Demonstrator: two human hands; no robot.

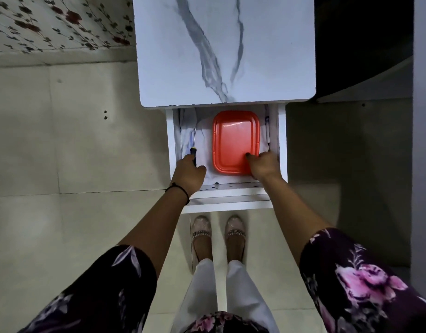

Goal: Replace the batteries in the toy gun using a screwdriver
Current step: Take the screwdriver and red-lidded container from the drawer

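Fingers of my left hand (188,175) curled round one screwdriver (193,152), my right hand (265,165) gripping one red box (233,140), one open drawer (170,145), box contents hidden

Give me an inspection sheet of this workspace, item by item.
Surface: marble tabletop; open drawer below its near edge.
Job's things: screwdriver in the drawer's left side; toy gun and batteries not seen.
Clutter: red box, lid on, lying on a white liner in the drawer.
Grips: left hand grips the screwdriver's handle; right hand holds the box's near right corner.
Cables: nothing seen.
Surroundings: tiled floor; floral wall at far left.
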